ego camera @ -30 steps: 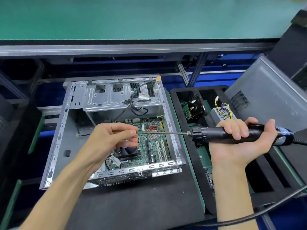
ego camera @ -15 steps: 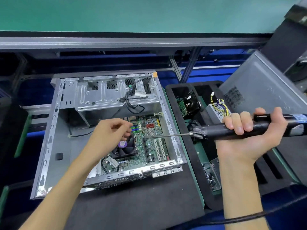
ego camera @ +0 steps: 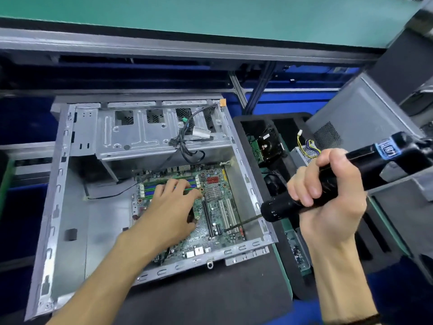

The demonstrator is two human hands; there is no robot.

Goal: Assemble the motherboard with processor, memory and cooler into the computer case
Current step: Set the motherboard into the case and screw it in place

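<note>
Green-topped table [ego camera: 210,17] across top of frame, grey rail under it. Open metal computer case [ego camera: 77,184] lying centre-left on black mat [ego camera: 210,296], drive cage at its upper end, black cables [ego camera: 187,141] draped over cage. Grey side panel [ego camera: 351,113] leaning at upper right. Black foam tray [ego camera: 290,259] right of case, holding a small board with black part [ego camera: 267,144] and a wired silver unit [ego camera: 302,153]. Green motherboard [ego camera: 220,216] seated in lower-right part of case, memory slots at its upper edge, silver heatsink [ego camera: 213,191] right of centre. Cooler hidden under forearm, cannot tell. Black electric screwdriver [ego camera: 328,186] at right, tilted down-left, bit tip touching board near white expansion slots [ego camera: 228,215], lower right of case. Right hand [ego camera: 328,198] wrapped around screwdriver body, fingers curled over top. Left hand [ego camera: 171,205] reaching into case centre, palm down over board, fingertips bunched at a screw hole [ego camera: 201,190] beside memory slots; whether pinching a screw, cannot tell.
</note>
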